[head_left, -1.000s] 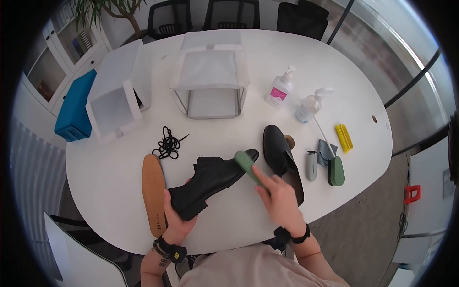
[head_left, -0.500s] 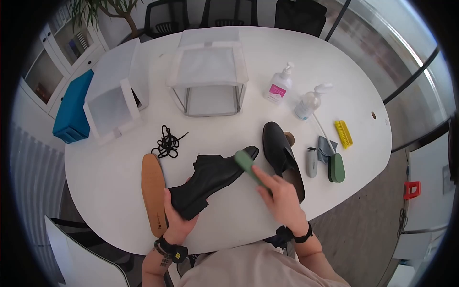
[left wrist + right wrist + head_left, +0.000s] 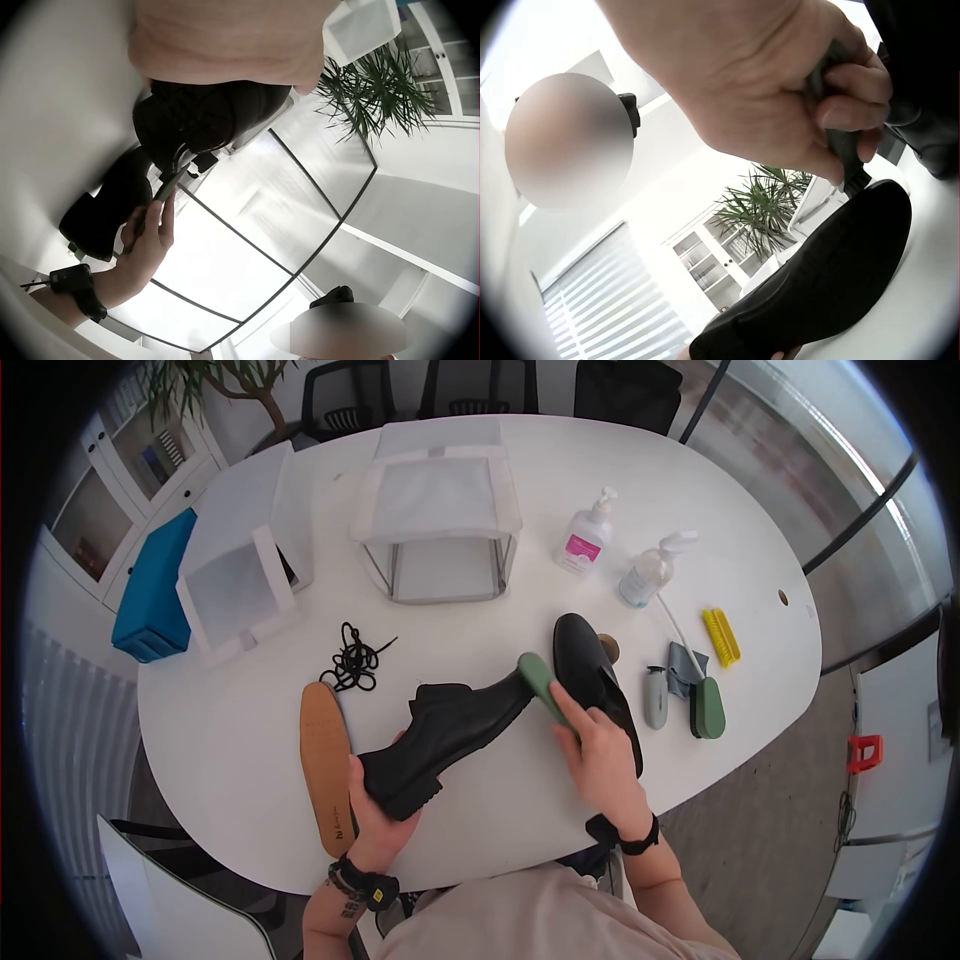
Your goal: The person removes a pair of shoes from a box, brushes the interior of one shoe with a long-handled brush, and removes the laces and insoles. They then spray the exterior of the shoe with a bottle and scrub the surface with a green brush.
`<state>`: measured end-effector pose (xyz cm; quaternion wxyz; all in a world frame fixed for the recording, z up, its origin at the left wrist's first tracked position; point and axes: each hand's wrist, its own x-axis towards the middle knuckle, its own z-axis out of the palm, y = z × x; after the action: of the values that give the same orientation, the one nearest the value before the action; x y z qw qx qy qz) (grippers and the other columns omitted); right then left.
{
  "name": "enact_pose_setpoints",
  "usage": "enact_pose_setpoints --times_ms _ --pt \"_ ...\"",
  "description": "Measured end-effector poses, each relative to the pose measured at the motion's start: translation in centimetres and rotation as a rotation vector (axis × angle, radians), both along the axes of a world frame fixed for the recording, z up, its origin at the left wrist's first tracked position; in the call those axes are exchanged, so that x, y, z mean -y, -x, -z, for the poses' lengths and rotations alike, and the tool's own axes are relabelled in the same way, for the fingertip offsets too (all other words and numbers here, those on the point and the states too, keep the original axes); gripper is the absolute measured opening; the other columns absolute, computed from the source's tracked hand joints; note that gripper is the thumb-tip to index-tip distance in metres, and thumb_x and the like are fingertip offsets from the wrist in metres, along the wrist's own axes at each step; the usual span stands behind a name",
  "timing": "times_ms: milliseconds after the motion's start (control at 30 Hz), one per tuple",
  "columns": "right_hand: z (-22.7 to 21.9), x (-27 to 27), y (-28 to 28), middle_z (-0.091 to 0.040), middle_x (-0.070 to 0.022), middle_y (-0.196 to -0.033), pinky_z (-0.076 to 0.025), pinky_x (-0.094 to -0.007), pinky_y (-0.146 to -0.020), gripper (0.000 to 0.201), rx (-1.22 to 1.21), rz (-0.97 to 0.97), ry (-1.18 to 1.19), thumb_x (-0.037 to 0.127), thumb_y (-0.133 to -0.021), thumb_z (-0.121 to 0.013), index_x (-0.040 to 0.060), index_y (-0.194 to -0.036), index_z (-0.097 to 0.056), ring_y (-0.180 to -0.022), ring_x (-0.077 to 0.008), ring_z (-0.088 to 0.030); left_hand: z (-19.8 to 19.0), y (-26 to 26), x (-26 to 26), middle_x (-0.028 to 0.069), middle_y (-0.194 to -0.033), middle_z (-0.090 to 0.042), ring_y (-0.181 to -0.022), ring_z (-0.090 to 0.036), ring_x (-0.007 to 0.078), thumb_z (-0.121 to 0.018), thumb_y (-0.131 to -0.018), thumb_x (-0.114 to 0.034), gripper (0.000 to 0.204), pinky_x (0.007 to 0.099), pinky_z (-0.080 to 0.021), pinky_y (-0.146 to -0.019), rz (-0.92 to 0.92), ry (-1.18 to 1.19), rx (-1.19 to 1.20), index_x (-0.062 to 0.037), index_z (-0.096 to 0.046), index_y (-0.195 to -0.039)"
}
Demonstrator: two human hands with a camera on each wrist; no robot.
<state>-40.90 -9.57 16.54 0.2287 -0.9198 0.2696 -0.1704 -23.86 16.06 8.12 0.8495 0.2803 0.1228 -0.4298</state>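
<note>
In the head view my left hand (image 3: pixel 378 828) grips a black leather shoe (image 3: pixel 450 735) by its heel end, sole turned toward me and toe pointing to the right. My right hand (image 3: pixel 608 770) holds a green-handled brush (image 3: pixel 537 674), index finger stretched along its back. The right wrist view shows the dark bristles (image 3: pixel 857 182) right at the toe of the shoe (image 3: pixel 825 274). Another black shoe (image 3: pixel 577 650) stands on the table just beyond my right hand, partly covered by it. A tan insole (image 3: pixel 322 760) lies beside my left hand.
Black laces (image 3: pixel 355 660) lie above the insole. To the right are a grey tube (image 3: pixel 655 698), a grey cloth (image 3: pixel 684 668), a green long-handled brush (image 3: pixel 708 710) and a yellow brush (image 3: pixel 721 637). Two pump bottles (image 3: pixel 585 540) and clear boxes (image 3: pixel 435 510) stand farther back.
The green brush in my right hand has shifted right along the shoe, out to the tip of its toe. My left hand keeps its grip on the heel end.
</note>
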Motion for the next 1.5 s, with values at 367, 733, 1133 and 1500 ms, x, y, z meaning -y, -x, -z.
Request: enact_pose_setpoints --times_ms 367,733,1133,1500 --pt "0.0 -1.0 0.4 -0.059 -0.0146 -0.080 -0.052 -0.0479 -0.062 0.061 0.053 -0.048 -0.041 0.015 -0.100 -0.075 0.0222 -0.159 -0.061 -0.064 -0.0379 -0.062 -0.2 0.0 0.1 0.0159 -0.150 -0.065 -0.137 -0.061 0.0343 -0.055 -0.103 -0.077 0.087 0.0543 -0.050 -0.114 -0.005 -0.026 0.012 -0.0028 -0.060 -0.147" --pt "-0.3 -3.3 0.3 -0.056 -0.0116 -0.079 -0.050 -0.0444 -0.054 0.063 0.058 -0.303 -0.077 0.013 -0.098 -0.076 0.0226 -0.159 -0.062 -0.058 -0.0336 -0.060 0.0 0.2 -0.1 0.0148 -0.151 -0.065 -0.134 -0.063 0.0343 -0.055 -0.102 -0.078 0.087 0.0535 -0.048 -0.116 0.004 -0.004 -0.013 -0.0046 -0.060 -0.149" --pt "-0.1 -7.5 -1.0 -0.059 -0.0105 -0.084 -0.052 -0.0427 -0.051 0.066 0.005 -0.527 -0.080 0.018 -0.102 -0.073 0.0241 -0.164 -0.054 -0.054 -0.0308 -0.061 -0.7 0.4 0.1 0.0092 -0.143 -0.070 -0.133 -0.065 0.0294 -0.054 -0.102 -0.078 0.080 0.0500 -0.049 -0.115 0.034 -0.027 0.089 -0.0099 -0.067 -0.142" --pt "0.4 -8.8 -2.7 -0.055 -0.0060 -0.083 -0.049 -0.0384 -0.049 0.070 0.109 -0.633 -0.044 0.018 -0.098 -0.078 0.0237 -0.164 -0.055 -0.051 -0.0246 -0.055 -0.8 0.3 -0.5 0.0044 -0.137 -0.070 -0.130 -0.065 0.0231 -0.050 -0.101 -0.083 0.083 0.0453 -0.049 -0.116 0.138 -0.045 0.103 -0.0122 -0.068 -0.139"
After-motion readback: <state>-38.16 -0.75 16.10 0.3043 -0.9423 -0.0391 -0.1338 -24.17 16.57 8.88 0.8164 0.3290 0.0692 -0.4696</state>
